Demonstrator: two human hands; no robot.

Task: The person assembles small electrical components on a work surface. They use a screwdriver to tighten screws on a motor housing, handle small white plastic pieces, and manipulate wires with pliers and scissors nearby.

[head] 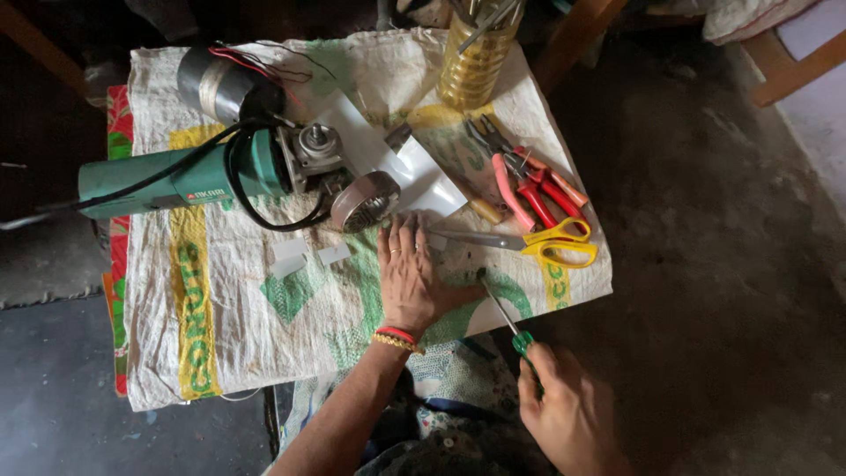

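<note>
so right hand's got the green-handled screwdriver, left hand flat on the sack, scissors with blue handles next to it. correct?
One slip: the scissors have yellow handles, not blue, as the head view shows. The rest stands: the right hand holds the green-handled screwdriver and the left hand lies flat on the sack.

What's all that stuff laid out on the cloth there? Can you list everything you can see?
angle grinder: 1, green, left on the sack cloth
motor part: 1, grey, red wires, top left
round metal guard: 1, grey, centre
white sheet: 1, centre
small white pieces: 2, below grinder
plastic bottle: 1, yellowish, holding tools, top
pliers: several, red and pink handles, right
scissors: 1, yellow handles, right
screwdriver: 1, green handle, in right hand
left hand: flat on cloth, bangles at wrist
right hand: fingers around screwdriver handle
</note>
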